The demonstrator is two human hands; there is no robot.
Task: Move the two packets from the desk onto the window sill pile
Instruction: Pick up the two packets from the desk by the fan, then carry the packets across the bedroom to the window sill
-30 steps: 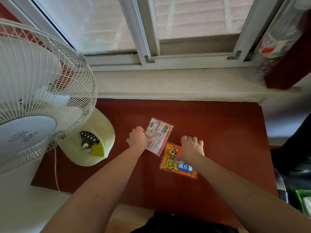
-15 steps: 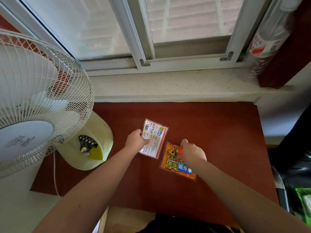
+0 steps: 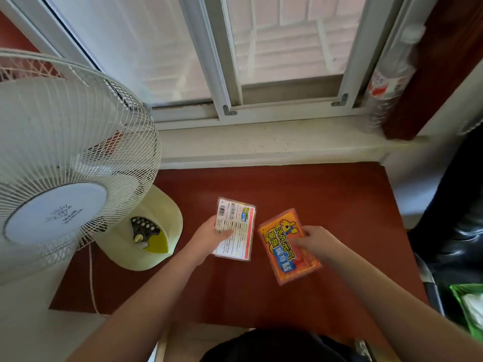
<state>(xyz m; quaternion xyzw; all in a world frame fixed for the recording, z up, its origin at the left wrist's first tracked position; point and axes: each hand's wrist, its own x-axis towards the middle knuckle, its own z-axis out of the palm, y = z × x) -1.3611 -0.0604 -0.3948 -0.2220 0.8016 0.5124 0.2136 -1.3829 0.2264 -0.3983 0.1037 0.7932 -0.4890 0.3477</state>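
Note:
My left hand (image 3: 206, 240) grips a white packet (image 3: 239, 226) with small print and a barcode by its left edge, thumb on top, lifted above the red-brown desk (image 3: 326, 205). An orange packet (image 3: 282, 246) with a yellow cartoon animal and a blue band is held in my right hand (image 3: 317, 244) by its right side, tilted, also raised off the desk. The pale speckled window sill (image 3: 261, 142) runs behind the desk; I see no pile on the part in view.
A white desk fan (image 3: 65, 163) with a pale yellow base (image 3: 146, 231) stands at the left, its cord (image 3: 91, 283) trailing over the desk edge. A clear plastic bottle (image 3: 389, 82) stands at the sill's right end. Black chair and green bag (image 3: 467, 307) at right.
Both hands went from pressing on the flat packets to gripping them and lifting them off the desk. The orange packet has turned and moved right; the white one has straightened.

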